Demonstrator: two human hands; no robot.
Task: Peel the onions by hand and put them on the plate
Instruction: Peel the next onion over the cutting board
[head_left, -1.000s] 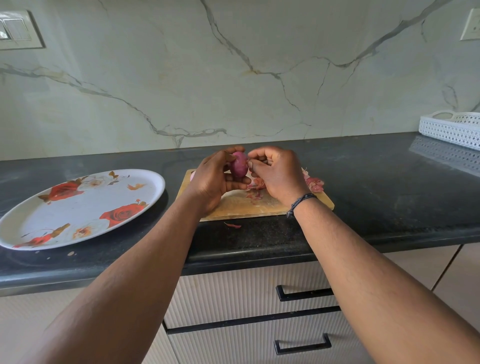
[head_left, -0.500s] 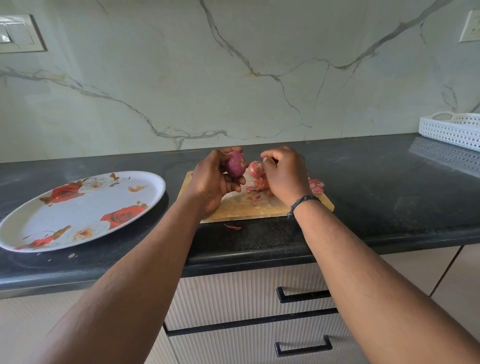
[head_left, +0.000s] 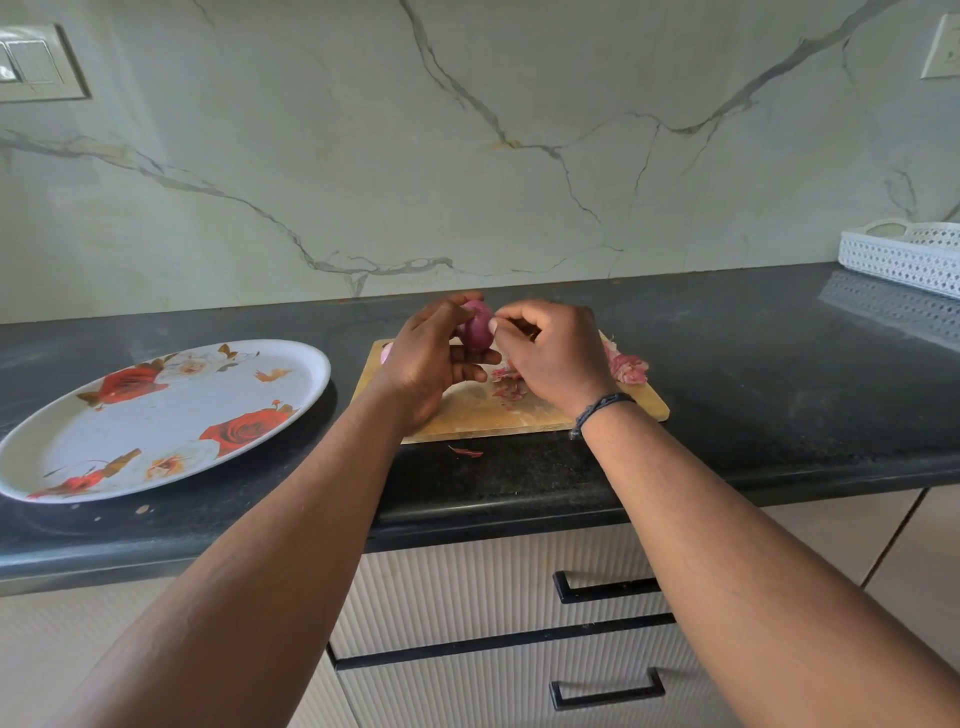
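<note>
Left hand (head_left: 431, 358) has the onion (head_left: 478, 330) in its grip, fingers curled around it from below and thumb over the top, holding it up above the far left part of the cutting board (head_left: 483, 410). The onion shows smooth purple, standing more or less upright in that hold. Right hand (head_left: 550, 353) is right alongside, fingers curled in, thumb and fingertips meeting at the onion's right side; whether that grip has a flake of skin pinched or is just touching the surface, I cannot tell from here. A dark cord bracelet (head_left: 602, 408) sits on the right wrist.

Below the hands, scraps of onion skin (head_left: 506, 382) lie scattered on the wooden board, and a bigger pinkish heap of peelings (head_left: 628, 366) sits at the board's far right, partly behind the right hand. A small pale pink bit (head_left: 385, 356) peeks out at the board's left edge behind the left wrist; hard to say what it is. One stray sliver of skin (head_left: 467, 452) lies on the dark counter (head_left: 753, 395) just in front of the board.

Out to the left, well apart from the board, the big oval plate (head_left: 156, 421) with red roses rests on the counter with no onion on it. Far right, a white perforated basket (head_left: 904, 257) against the marbled wall (head_left: 467, 156), drawers (head_left: 493, 592) below the counter edge.
</note>
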